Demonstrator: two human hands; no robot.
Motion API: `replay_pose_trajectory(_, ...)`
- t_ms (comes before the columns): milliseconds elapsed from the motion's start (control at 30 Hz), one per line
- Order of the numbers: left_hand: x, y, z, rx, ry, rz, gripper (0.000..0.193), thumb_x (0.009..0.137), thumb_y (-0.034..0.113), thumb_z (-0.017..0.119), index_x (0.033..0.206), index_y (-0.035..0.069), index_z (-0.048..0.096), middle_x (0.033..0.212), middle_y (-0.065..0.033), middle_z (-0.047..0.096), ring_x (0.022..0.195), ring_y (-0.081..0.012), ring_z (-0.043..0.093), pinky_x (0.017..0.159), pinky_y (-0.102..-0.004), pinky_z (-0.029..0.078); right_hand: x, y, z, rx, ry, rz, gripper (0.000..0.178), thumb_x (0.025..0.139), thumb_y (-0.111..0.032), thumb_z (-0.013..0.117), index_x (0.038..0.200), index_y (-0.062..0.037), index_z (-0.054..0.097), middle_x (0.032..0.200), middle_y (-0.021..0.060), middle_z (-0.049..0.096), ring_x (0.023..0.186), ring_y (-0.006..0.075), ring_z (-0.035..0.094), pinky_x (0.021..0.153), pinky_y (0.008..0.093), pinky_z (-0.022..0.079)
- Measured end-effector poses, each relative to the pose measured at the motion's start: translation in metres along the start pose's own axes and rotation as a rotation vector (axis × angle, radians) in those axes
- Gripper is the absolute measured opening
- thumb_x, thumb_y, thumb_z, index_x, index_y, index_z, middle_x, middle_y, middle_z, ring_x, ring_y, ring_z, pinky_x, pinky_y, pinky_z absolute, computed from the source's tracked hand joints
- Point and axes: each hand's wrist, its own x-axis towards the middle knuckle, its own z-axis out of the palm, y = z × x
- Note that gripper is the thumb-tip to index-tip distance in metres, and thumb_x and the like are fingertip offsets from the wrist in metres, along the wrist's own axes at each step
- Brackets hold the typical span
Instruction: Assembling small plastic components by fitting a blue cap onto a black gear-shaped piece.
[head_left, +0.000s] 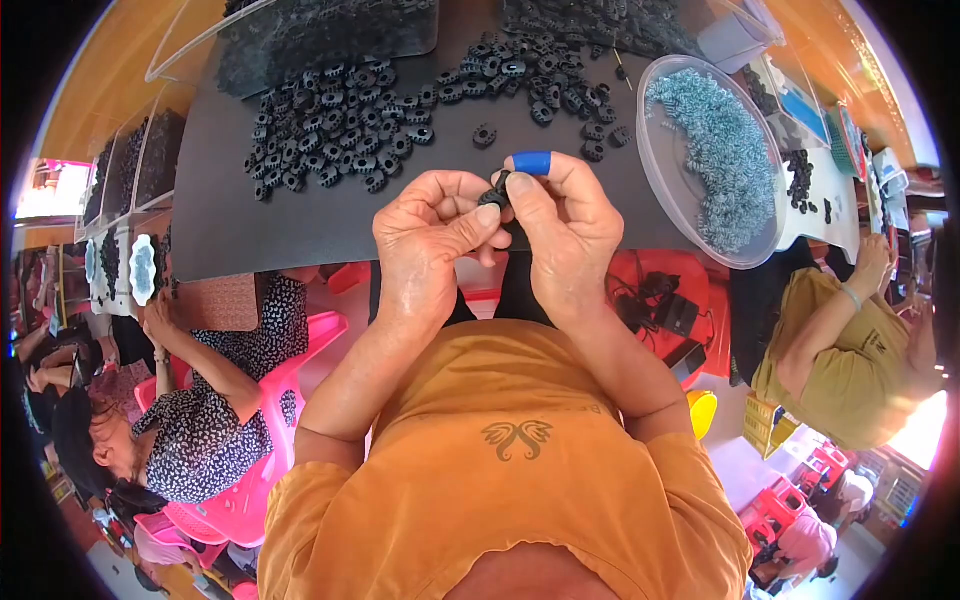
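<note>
Close in front of my chest, just over the table's near edge, my two hands meet on a small black plastic clip piece. My left hand pinches it between thumb and fingers. From the other side, my right hand grips it with the thumb and an index finger that wears a blue finger wrap. Fingertips hide much of the piece. Beyond my hands lie a heap of similar black toothed pieces and a second heap to its right. One single piece sits apart from them.
A clear oval tray of small coil springs stands at the right. Clear bins of black pieces line the table's far side. Co-workers sit on both sides, one on a pink chair. A red stool holds black cables.
</note>
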Motion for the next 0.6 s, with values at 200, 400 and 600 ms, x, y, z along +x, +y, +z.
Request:
replay_pose_trajectory(200,-0.001,0.001,0.000,-0.052,0.051,0.042,0.011,0.083,-0.003,0.063,0.093,-0.003,0.060,0.081,-0.0078,0.065,0.063,-0.0116,0.061,0.052,-0.0209,0.048,-0.001,0.001,-0.002,-0.149,0.040,-0.200,0.011,0.086,0.005,0.057,0.095,0.0002,0.053,0.076,0.0031,0.057,0.063,0.0059,0.055,0.047,0.0217,0.048)
replay_pose_trajectory(400,-0.001,0.006,-0.003,0.082,0.046,0.051,0.016,0.084,-0.001,0.064,0.099,-0.002,0.061,0.081,-0.0055,0.064,0.063,-0.0091,0.058,0.053,-0.0201,0.048,0.005,-0.005,-0.017,-0.214,-0.098,-0.067,0.013,0.085,0.009,0.058,0.097,0.0031,0.056,0.089,0.0050,0.061,0.077,0.0096,0.059,0.069,0.0242,0.051)
replay_pose_trajectory(600,0.001,0.013,-0.007,0.112,0.009,0.004,0.016,0.084,0.001,0.064,0.099,-0.003,0.063,0.080,-0.0057,0.064,0.063,-0.0084,0.057,0.054,-0.0201,0.048,0.022,-0.013,-0.025,-0.309,-0.193,-0.048,0.010,0.078,0.005,0.062,0.085,-0.0012,0.057,0.071,-0.0036,0.057,0.061,-0.0005,0.047,0.052,0.0172,0.039)
